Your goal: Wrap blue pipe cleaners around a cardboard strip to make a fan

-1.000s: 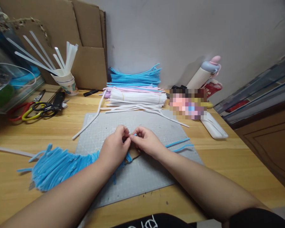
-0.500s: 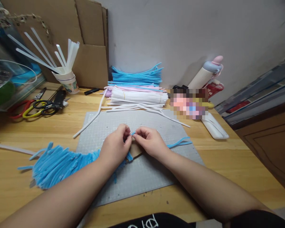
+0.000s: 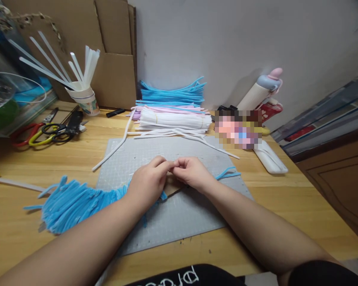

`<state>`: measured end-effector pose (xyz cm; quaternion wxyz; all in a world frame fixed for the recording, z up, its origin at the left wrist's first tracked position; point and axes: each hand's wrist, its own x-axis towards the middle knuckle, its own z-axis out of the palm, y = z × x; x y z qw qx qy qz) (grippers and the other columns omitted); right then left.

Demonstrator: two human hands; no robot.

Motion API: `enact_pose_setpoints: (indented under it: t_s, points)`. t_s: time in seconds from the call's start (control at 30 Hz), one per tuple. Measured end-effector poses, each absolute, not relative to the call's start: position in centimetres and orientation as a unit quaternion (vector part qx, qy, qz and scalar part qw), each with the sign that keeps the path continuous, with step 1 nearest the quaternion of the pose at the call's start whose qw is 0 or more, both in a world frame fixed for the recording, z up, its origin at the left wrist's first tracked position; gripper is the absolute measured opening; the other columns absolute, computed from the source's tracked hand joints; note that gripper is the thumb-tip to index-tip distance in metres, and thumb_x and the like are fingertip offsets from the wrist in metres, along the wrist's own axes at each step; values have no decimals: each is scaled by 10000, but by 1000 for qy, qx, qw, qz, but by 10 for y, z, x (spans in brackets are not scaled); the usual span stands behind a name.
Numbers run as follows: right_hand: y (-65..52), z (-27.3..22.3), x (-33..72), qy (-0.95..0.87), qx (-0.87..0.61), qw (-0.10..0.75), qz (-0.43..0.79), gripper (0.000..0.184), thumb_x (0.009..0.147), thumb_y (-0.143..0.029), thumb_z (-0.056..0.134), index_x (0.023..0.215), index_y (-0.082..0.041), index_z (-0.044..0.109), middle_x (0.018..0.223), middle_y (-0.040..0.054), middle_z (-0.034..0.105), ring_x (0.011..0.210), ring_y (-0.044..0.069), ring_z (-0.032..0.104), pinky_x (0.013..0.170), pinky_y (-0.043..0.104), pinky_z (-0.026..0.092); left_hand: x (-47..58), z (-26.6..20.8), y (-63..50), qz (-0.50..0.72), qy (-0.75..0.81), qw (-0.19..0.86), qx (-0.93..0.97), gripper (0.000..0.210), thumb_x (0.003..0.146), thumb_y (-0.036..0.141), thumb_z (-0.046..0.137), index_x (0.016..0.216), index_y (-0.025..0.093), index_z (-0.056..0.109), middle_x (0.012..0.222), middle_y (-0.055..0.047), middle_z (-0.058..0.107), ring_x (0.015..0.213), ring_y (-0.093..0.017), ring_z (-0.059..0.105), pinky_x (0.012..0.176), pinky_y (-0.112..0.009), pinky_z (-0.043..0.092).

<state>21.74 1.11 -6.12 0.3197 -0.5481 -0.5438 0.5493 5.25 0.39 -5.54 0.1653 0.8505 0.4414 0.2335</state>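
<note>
Over the grey cutting mat [image 3: 191, 226], my left hand [image 3: 150, 178] and my right hand [image 3: 192, 172] meet with fingertips pinched together. The small bit of blue pipe cleaner between them is covered by the fingers now. Under my hands is a piece of brown cardboard [image 3: 172, 187], its far part hidden. A thick row of blue pipe cleaners [image 3: 77, 204] runs from the left up to my left wrist and continues under that hand. Two loose blue pipe cleaner ends [image 3: 229, 174] stick out beyond my right wrist.
Behind the mat lie bundles of white pipe cleaners [image 3: 174, 119], pink ones and blue pipe cleaners [image 3: 173, 93]. Scissors [image 3: 44, 133] and a paper cup [image 3: 83, 99] of white sticks stand at left. A tilted bottle [image 3: 253, 95] and a white case [image 3: 270, 157] are at right.
My fingers have closed closer together, and the blue bit seen between the fingertips is now covered. My left fingers reach across to the right hand. The view has shifted slightly.
</note>
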Motion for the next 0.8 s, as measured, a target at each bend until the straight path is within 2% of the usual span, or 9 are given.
enact_pose_setpoints:
  t_s: [0.17, 0.3, 0.4, 0.5, 0.67, 0.8]
  points:
    - [10, -57, 218, -538, -560, 305, 550, 129, 686, -270, 585, 635, -173, 518, 426, -82, 446, 384, 55, 354, 401, 184, 250, 55, -53, 4, 201, 469, 138, 849, 253, 860, 151, 451, 1041, 267, 584, 1008, -7, 585, 821, -195, 605, 647, -298, 442]
    - [8, -56, 218, -555, -556, 305, 539, 162, 703, -302, 593, 640, -174, 516, 429, -80, 448, 390, 56, 360, 402, 185, 251, 55, -54, 4, 219, 482, 161, 833, 194, 841, 136, 480, 972, 228, 589, 1010, -18, 568, 843, -185, 596, 685, -289, 449]
    - [8, -56, 219, -565, -556, 301, 530, 160, 707, -291, 597, 635, -175, 512, 429, -81, 448, 389, 54, 361, 399, 182, 248, 54, -54, 5, 233, 492, 173, 821, 108, 846, 151, 495, 856, 202, 590, 950, -21, 562, 834, -177, 586, 713, -285, 452]
    - [8, -55, 218, -557, -551, 297, 545, 171, 699, -285, 612, 627, -177, 500, 413, -85, 451, 369, 50, 353, 380, 180, 235, 54, -53, 6, 230, 497, 178, 817, 109, 855, 167, 500, 783, 192, 578, 903, -19, 564, 817, -174, 584, 716, -284, 452]
    - [10, -49, 218, -501, -539, 288, 612, 166, 712, -256, 585, 609, -180, 480, 394, -90, 451, 321, 40, 351, 328, 164, 220, 53, -53, 6, 229, 474, 182, 830, 122, 865, 150, 485, 896, 203, 591, 970, -20, 601, 871, -175, 595, 746, -283, 455]
    - [10, -47, 220, -463, -507, 254, 681, 127, 733, -251, 550, 644, -175, 498, 437, -77, 488, 312, 43, 387, 293, 148, 249, 52, -55, 6, 226, 470, 169, 836, 135, 891, 180, 458, 855, 197, 587, 921, -23, 617, 848, -174, 603, 742, -282, 453]
